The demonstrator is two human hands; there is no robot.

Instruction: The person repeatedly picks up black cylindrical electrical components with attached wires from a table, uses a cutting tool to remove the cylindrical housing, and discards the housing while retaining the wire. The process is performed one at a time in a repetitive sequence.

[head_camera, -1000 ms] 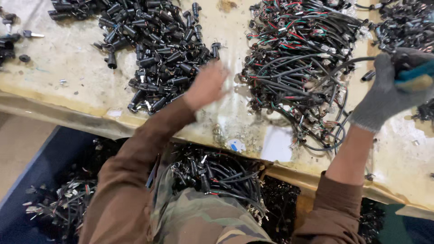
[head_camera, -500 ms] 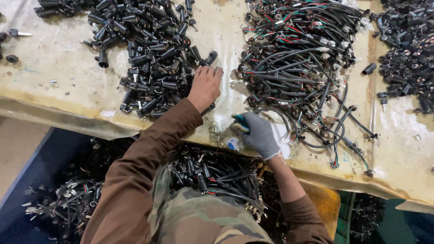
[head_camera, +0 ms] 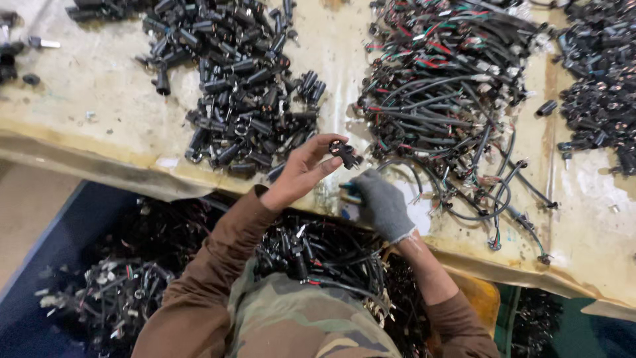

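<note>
A worn table (head_camera: 99, 126) fills the frame's upper half, with a pile of black connectors (head_camera: 245, 99) upper centre. The gloved right hand (head_camera: 383, 204) clenches a blue-handled tool (head_camera: 349, 191) at centre. The bare left hand (head_camera: 301, 171) pinches a small black connector (head_camera: 344, 152) just above

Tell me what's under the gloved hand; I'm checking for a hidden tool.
The right hand in a grey glove rests on the table. A blue-green tip pokes out beside its fingers; the rest is covered, so its kind is unclear.
</note>
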